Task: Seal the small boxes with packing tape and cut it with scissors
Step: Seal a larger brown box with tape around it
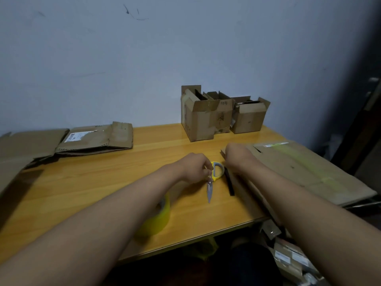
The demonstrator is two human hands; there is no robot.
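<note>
Left hand (195, 168): fingers curled down at the yellow handles of the scissors (214, 176); it seems to pinch them, though the fingertips are hidden behind the knuckles.
Right hand (237, 155): curled at the near corner of the flat cardboard (299, 168); whether it grips anything I cannot tell.
Scissors: lying on the tabletop (123, 182), blades closed and pointing toward the person.
Tape (156, 217): yellow-green roll near the front edge, half hidden under the left forearm.
Boxes (222, 114): three small ones at the back by the wall, flaps up, none sealed, well apart from the hands.
Step in hand: likely picking up the scissors.
Doing it well: seat thumb and finger through the loops before lifting, keep the point away from the right wrist, and bring a box and the tape close before cutting.
</note>
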